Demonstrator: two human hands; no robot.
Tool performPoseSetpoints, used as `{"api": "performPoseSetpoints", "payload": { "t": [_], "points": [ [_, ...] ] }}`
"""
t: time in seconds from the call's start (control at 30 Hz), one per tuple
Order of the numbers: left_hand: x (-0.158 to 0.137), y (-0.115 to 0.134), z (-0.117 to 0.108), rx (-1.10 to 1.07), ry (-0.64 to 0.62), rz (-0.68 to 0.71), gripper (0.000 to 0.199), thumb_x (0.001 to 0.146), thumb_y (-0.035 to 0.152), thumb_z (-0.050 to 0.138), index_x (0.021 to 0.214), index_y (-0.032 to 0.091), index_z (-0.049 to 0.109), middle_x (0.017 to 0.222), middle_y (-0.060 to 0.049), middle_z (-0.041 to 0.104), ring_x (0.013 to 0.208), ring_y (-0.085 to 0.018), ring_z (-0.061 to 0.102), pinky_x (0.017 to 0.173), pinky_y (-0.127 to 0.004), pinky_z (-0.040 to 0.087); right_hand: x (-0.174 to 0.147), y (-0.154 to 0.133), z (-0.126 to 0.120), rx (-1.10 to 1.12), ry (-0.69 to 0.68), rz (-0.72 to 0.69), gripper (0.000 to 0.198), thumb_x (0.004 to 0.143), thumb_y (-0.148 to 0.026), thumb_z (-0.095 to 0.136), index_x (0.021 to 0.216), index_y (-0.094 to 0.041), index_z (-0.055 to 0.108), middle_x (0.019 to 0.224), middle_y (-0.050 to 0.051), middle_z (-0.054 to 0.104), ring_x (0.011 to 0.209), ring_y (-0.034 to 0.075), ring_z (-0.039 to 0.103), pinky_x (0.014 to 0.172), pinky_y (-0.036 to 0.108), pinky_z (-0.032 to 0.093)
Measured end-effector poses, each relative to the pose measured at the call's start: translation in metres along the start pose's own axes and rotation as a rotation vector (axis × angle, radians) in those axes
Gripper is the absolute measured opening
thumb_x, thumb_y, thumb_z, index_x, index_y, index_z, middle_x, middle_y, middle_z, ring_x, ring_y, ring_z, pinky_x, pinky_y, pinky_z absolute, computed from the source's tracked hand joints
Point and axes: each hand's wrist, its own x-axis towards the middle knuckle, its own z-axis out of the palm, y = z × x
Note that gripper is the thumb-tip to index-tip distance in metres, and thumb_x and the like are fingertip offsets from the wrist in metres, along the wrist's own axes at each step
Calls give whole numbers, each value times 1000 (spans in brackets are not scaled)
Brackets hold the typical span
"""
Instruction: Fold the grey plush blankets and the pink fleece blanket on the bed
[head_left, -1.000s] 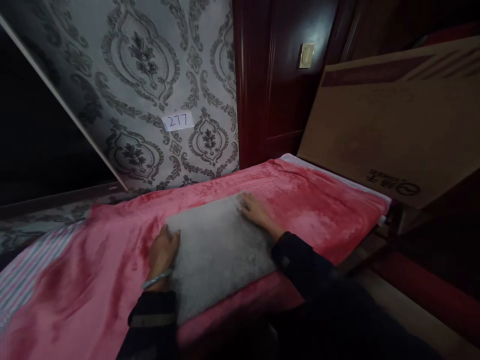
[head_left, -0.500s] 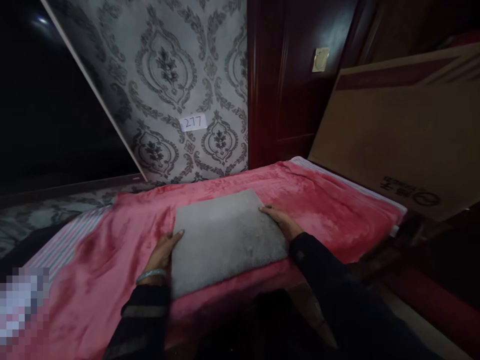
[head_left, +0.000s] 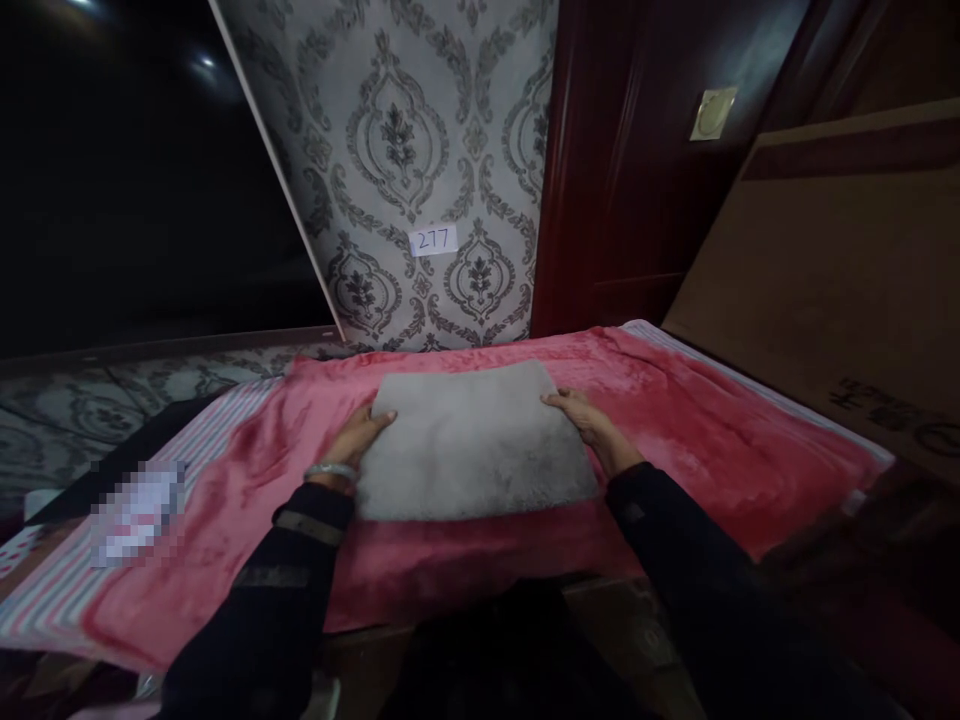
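A grey rectangular mat (head_left: 472, 445) with a fuzzy surface is held above or against the pink blanket (head_left: 675, 440); whether it touches the blanket I cannot tell. My left hand (head_left: 361, 437) grips its left edge, thumb on top and the other fingers mostly hidden beneath. On the opposite edge, near the far right corner, my right hand (head_left: 592, 425) pinches the mat the same way. A bracelet (head_left: 331, 470) circles my left wrist.
Striped cloth (head_left: 64, 590) shows under the blanket at the left. A large dark screen (head_left: 142, 190) stands at the back left. On the right a big cardboard box (head_left: 840, 260) leans close to the blanket. A paper label (head_left: 433, 240) reading 277 is on the patterned wall.
My view has swung left, so the scene sits further right. Both hands keep hold of the mat, which now appears a little farther away and flatter.
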Motion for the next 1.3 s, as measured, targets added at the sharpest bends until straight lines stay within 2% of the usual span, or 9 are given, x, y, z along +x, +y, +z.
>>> {"api": "performPoseSetpoints", "payload": {
  "t": [0.17,0.4,0.57,0.77,0.93,1.03,1.13,1.2,1.3],
  "points": [
    [6,27,-22,29,-111,14,46,63,35,85,102,13,72,89,-10,78,82,-27,74,76,-37,60,-21,1,-2,204,-23,-20,27,68,-31,75,92,-20,67,84,6,72,76,24,67,71,35,54],
    [6,3,-5,98,-115,-82,40,50,33,89,81,15,72,78,-11,76,71,-26,72,69,-36,59,-48,48,9,247,-39,136,26,64,-26,75,88,-20,66,81,6,74,73,23,68,67,34,54],
    [7,3,-7,158,-140,-46,36,55,33,84,83,15,71,84,-11,77,78,-27,72,74,-37,58,-53,48,11,312,-95,143,30,61,-28,77,88,-19,68,82,7,76,73,24,70,67,34,55],
    [47,70,-9,407,-76,177,24,65,23,78,87,14,71,91,-8,76,95,-29,71,88,-36,56,-79,21,27,422,63,-30,54,58,-39,84,105,-22,65,94,6,77,85,28,72,70,37,57],
    [79,124,16,994,98,430,23,90,21,59,105,3,66,118,-17,71,127,-35,58,107,-44,43,-118,31,75,644,30,4,58,64,-39,85,116,-29,61,111,3,75,99,27,71,77,39,61],
    [80,108,47,1079,126,469,34,96,10,40,122,0,59,141,-25,57,146,-40,37,116,-58,25,-129,56,105,731,-17,173,61,60,-31,86,114,-29,58,107,1,74,91,25,73,75,39,62],
    [73,67,72,1089,16,412,35,82,10,67,117,11,67,144,-25,56,144,-40,41,120,-64,16,-132,74,119,779,-57,284,64,59,-26,87,113,-30,54,107,0,74,86,23,73,75,40,62],
    [65,40,77,1082,-84,360,36,73,13,78,107,17,71,138,-22,61,138,-40,48,119,-66,19,-131,77,116,814,-79,309,63,59,-25,88,111,-29,52,110,1,74,85,23,73,77,41,63],
    [43,10,65,1061,-175,311,29,80,23,74,109,22,72,142,-19,60,138,-37,50,120,-64,22,-126,71,104,862,-91,374,59,59,-25,88,106,-29,52,107,1,74,80,23,74,78,43,63]
  ]
}}
